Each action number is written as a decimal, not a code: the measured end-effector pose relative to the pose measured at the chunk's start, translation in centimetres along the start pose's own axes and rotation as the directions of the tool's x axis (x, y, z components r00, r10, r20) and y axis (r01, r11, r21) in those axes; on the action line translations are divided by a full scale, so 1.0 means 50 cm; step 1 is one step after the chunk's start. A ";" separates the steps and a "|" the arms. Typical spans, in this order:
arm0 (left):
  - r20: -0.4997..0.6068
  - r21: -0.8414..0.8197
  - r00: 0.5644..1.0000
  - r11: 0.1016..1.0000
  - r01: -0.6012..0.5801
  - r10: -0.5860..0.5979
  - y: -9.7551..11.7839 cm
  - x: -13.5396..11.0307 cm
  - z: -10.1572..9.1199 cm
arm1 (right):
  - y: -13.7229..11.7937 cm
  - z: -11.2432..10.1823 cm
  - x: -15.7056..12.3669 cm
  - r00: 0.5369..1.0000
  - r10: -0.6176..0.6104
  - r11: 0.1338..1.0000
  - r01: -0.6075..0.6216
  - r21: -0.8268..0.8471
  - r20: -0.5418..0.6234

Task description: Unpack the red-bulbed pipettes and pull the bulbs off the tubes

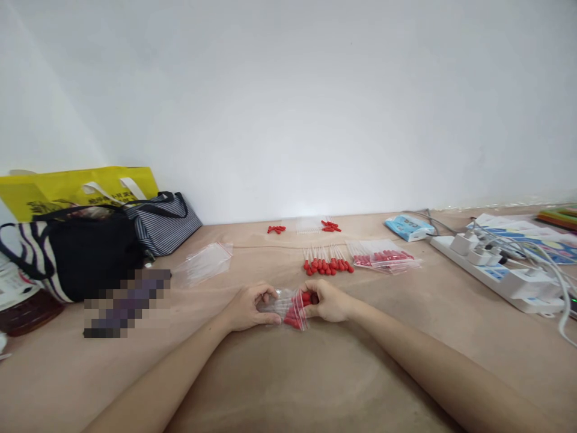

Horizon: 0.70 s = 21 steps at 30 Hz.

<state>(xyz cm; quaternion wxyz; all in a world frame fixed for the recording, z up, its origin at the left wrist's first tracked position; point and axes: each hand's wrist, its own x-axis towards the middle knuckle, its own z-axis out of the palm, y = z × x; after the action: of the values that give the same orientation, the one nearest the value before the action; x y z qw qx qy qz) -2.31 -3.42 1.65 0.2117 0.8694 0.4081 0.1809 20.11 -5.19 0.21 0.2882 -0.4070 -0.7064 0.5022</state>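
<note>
Bag (pixel 287 307) at dial centre, red-tipped sticks (pixel 293 319) inside. Left hand (pixel 252 308) pinches 9 o'clock end, right hand (pixel 328 300) pinches 3. Pile (pixel 327 264) crowds right hand at 1; filled bags (pixel 383 257) 2, power strip (pixel 489 273) 3, flat bags (pixel 207 263) 10.

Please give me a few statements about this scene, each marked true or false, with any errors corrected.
1. The left grip and the right grip hold one clear bag with red-tipped sticks. True.
2. The yellow bag stands at the far right. False: the yellow bag stands at the left.
3. A loose pile of such sticks lies beyond the held bag. True.
4. Nothing is plugged in. False: white plugs sit in the power strip.
5. The blue packet lies left of that strip. True.
</note>
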 end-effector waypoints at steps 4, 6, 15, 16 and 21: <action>-0.001 0.001 1.000 1.000 0.013 -0.013 -0.002 -0.001 -0.001 | 0.003 -0.010 0.001 1.000 0.007 0.980 -0.006 0.200 -0.001; -0.003 0.011 1.000 1.000 0.019 -0.019 -0.002 -0.002 -0.003 | 0.003 -0.019 -0.001 0.998 0.045 0.967 -0.036 0.253 -0.032; -0.018 0.027 1.000 1.000 0.009 -0.008 -0.001 -0.001 -0.005 | -0.003 -0.034 0.000 0.957 0.240 0.871 -0.139 0.472 -0.161; -0.017 0.027 1.000 1.000 0.009 -0.009 -0.001 -0.001 -0.005 | -0.003 -0.032 0.000 0.957 0.234 0.873 -0.130 0.471 -0.169; -0.006 0.019 1.000 0.999 0.028 -0.028 -0.003 -0.003 -0.007 | -0.001 -0.036 0.002 0.963 0.218 0.900 -0.135 0.415 -0.159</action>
<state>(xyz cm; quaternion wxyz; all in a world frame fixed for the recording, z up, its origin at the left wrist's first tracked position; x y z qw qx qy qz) -2.65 -3.38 1.86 0.2047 0.8650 0.4228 0.1766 21.52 -4.25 0.87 0.3883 -0.4507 -0.5160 0.6163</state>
